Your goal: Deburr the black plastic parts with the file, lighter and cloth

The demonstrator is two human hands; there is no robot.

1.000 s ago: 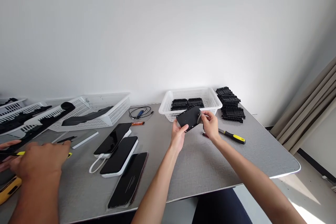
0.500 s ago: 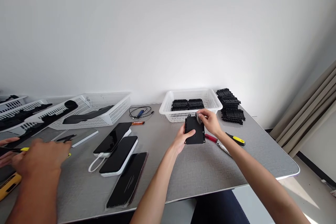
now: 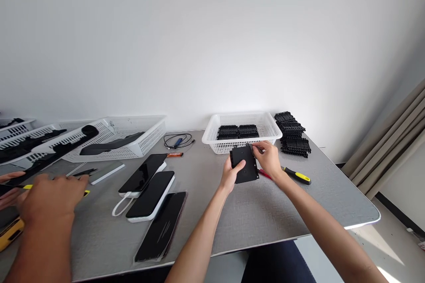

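Note:
My left hand (image 3: 229,176) holds a flat black plastic plate (image 3: 242,169) tilted up above the table, thumb on its face and fingers behind. The plate is roughly rectangular with notched edges. At its upper right corner my right hand (image 3: 268,158) is closed in a pinch, touching the edge. A small grey crumpled piece is in those fingertips, mostly hidden now. Just beyond the plate stands a white basket (image 3: 212,145) with stacked black plates (image 3: 227,131) in it. Below my right hand lies a red-handled tool (image 3: 264,174), partly covered.
More black plates (image 3: 295,146) are stacked right of the basket, near a yellow-black handle (image 3: 299,176). Phones (image 3: 161,225) and white power banks (image 3: 151,196) lie left, with a cable (image 3: 177,141) behind. At far left a co-worker's hand (image 3: 53,199) works by other white baskets (image 3: 146,143).
My right hand has shifted slightly right and down along the plate's corner, and the grey piece shows less. The plate has tilted a little. The co-worker's hand has moved slightly.

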